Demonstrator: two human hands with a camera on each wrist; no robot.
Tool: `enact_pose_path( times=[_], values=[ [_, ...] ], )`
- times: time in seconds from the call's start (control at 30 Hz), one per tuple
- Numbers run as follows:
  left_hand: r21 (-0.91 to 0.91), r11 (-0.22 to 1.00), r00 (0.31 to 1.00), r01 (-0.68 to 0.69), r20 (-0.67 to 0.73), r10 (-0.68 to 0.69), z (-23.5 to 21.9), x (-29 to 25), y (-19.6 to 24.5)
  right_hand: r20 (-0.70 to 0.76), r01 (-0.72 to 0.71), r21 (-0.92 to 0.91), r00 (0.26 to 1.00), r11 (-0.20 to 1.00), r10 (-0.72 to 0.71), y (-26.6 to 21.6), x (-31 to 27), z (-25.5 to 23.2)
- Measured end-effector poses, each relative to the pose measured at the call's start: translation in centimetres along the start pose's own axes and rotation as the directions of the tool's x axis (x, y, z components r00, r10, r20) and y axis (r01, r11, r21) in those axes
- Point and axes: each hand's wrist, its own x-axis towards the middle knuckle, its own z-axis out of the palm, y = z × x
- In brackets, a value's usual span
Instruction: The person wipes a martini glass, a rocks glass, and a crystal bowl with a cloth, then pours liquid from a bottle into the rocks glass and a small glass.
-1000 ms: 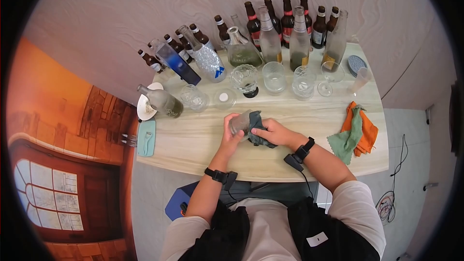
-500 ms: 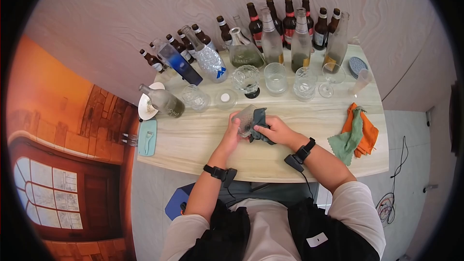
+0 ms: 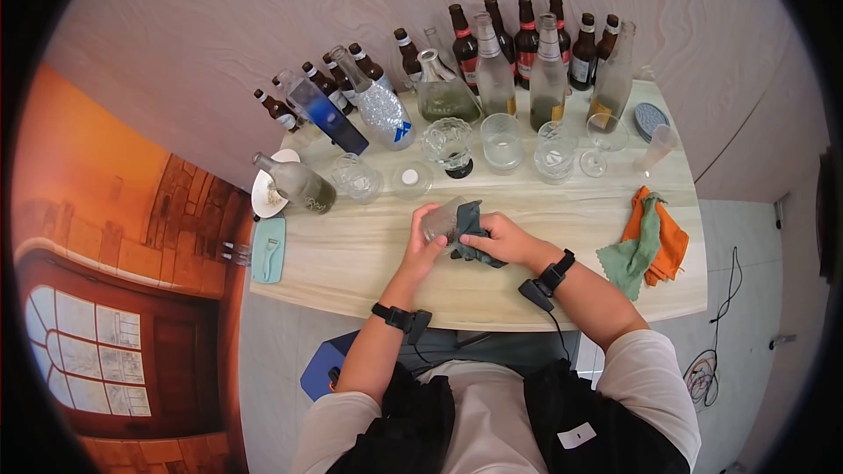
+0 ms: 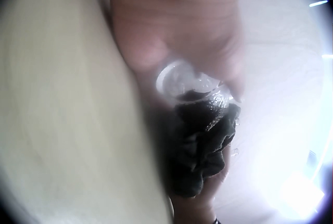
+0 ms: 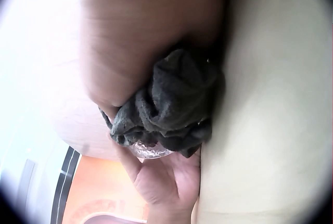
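A clear textured glass (image 3: 439,221) is tilted above the near middle of the table, gripped by my left hand (image 3: 420,244) around its base end. My right hand (image 3: 502,240) holds a dark grey cloth (image 3: 471,226) against the glass's other end, with part of the cloth hanging below. In the left wrist view the round glass base (image 4: 179,81) lies within the left palm, and the cloth (image 4: 200,154) covers the far end. The right wrist view has the bunched cloth (image 5: 171,99) under the right hand (image 5: 145,36); the right fingertips are hidden.
Several glasses, including a tumbler (image 3: 502,142) and a stemmed glass (image 3: 594,162), stand beyond the hands, with bottles behind. At left are a green bottle (image 3: 303,186), a white bowl (image 3: 266,195) and a teal cloth (image 3: 267,250). Orange (image 3: 672,241) and green cloths (image 3: 629,262) lie at right.
The glass tipped more upright half a second ago and is now tilted lower to the left again. Both hands stay in nearly the same place, still holding glass and cloth.
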Motion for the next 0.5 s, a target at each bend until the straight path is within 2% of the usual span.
enact_pose_path(
  times=[0.03,0.07,0.1,0.17,0.23,0.3,0.33,0.4,0.43,0.5],
  values=[
    [0.000,1.000,1.000,0.000,0.000,0.000,0.0,0.0,0.1,-0.016,-0.013,0.044,1.000,0.999,0.013,0.0,0.0,0.1],
    [-0.085,0.996,0.999,0.033,0.001,-0.033,0.0,0.0,0.2,-0.016,-0.013,0.043,1.000,0.999,0.013,0.4,0.1,0.1],
    [-0.169,0.983,0.998,0.065,0.005,-0.066,0.1,0.1,0.2,-0.045,0.007,0.011,0.999,1.000,-0.007,1.3,0.2,0.2],
    [-0.221,0.972,0.997,0.082,0.012,-0.081,0.8,0.1,1.4,-0.074,0.026,-0.021,0.997,0.999,-0.027,1.6,0.3,0.4],
    [-0.272,0.957,0.995,0.098,0.020,-0.096,1.1,0.2,1.7,-0.179,0.105,-0.012,0.978,0.994,-0.106,1.5,0.3,0.5],
    [-0.151,0.980,0.991,0.127,-0.033,-0.133,0.9,0.1,1.3,-0.180,0.098,0.003,0.979,0.995,-0.096,1.1,0.3,0.5],
    [-0.151,0.980,0.991,0.126,-0.034,-0.133,0.7,0.2,1.2,-0.182,0.090,0.017,0.980,0.996,-0.086,0.8,0.2,0.4],
    [0.013,0.999,0.999,0.053,-0.008,-0.053,0.3,0.2,1.1,-0.133,0.105,0.021,0.986,0.994,-0.101,0.4,0.2,0.2],
    [0.013,0.999,0.999,0.053,-0.008,-0.053,0.4,0.2,1.3,-0.084,0.120,0.025,0.990,0.992,-0.118,0.1,0.2,0.1],
    [0.113,0.993,0.999,-0.041,0.008,0.041,0.9,0.0,1.7,-0.031,0.086,-0.022,0.996,0.996,-0.087,-0.4,0.0,-0.4]
  ],
)
